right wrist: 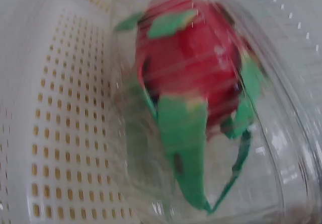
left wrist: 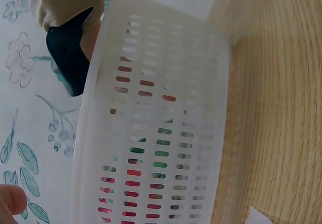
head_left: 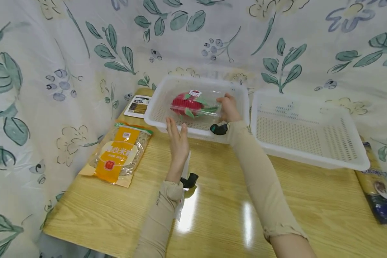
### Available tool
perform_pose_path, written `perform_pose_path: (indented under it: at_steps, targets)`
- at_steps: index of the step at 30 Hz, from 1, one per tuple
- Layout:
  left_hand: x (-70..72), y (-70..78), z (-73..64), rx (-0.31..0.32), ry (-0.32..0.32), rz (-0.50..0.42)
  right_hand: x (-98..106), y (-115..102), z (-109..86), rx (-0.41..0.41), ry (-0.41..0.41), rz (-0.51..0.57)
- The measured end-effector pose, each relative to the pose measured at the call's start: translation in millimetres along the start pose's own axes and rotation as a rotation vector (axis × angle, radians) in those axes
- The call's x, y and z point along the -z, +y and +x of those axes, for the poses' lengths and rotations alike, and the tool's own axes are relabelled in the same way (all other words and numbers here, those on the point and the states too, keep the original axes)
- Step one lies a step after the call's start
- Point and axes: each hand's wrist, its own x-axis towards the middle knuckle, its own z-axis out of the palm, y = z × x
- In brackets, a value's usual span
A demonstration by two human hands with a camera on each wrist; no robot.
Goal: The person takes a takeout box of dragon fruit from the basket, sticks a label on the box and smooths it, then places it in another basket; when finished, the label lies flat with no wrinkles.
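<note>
**Right hand on boxed dragon fruit in the left basket**

Head view: the right hand reaches into the left white basket, fingers curled over the near end of a clear plastic box w/ a red-and-green dragon fruit inside. Box sits on the basket floor, stretching away from the grip toward the person's left. The left hand is just outside the basket's near wall, fingers straight and relaxed, holding nothing; fingertips reach up to the rim. Left of that hand lies an orange noodle packet on the wooden table; beyond it, a small dark-labelled pack near the basket's far-left corner. Right of the gripping hand, just beside the first basket, stands a second white basket. A blue packet lies at the table's right edge. Floral cloth hangs behind.

Left wrist view: basket's slotted wall fills the frame, red and green showing through the slots. A fingertip shows at bottom left, apart from the wall. Table wood to the right.

Right wrist view: blurred, but dragon fruit is close up under the clear box lid, w/ perforated basket floor alongside. Fingers not visible here, so contact prob. only judged from the head view.
</note>
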Motion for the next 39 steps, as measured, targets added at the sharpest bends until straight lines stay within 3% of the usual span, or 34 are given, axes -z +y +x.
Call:
perform_pose_path:
  at_steps: [5, 11, 14, 18, 22, 25, 28, 32, 39]
  targets:
    - [3.4, 3.2, 0.2, 0.014, 0.006, 0.003, 2, -9, -1.7, -0.087, -0.076, -0.117]
    - [4.2, 4.4, 1.2, 0.035, 0.022, -0.002, 5, -19, -6.6, -0.133, -0.152, -0.418]
    - [4.3, 4.4, 0.4, 0.031, 0.018, -0.006, 4, -21, -7.8, -0.096, -0.141, -0.638]
    - [3.9, 3.1, -1.2, 0.03, 0.005, -0.013, -4, -21, -9.7, 0.01, -0.095, -1.07]
    - [2.1, 2.9, -1.7, 0.03, 0.003, -0.021, -16, -23, -15.8, 0.034, -0.095, -1.344]
    - [-0.7, 4.7, -1.2, 0.035, -0.011, -0.023, -17, -25, -20.1, -0.008, -0.103, -1.373]
    - [-0.7, 6.5, 0.3, 0.056, -0.064, 0.016, -15, -26, -21.1, -0.036, -0.111, -1.382]
    - [6.3, 8.0, 5.4, 0.088, -0.196, 0.17, -5, -28, -20.6, -0.01, -0.163, -1.399]
    - [31.9, 17.1, 20.5, 0.086, -0.461, 0.394, 11, -34, -36.1, 0.077, -0.34, -1.509]
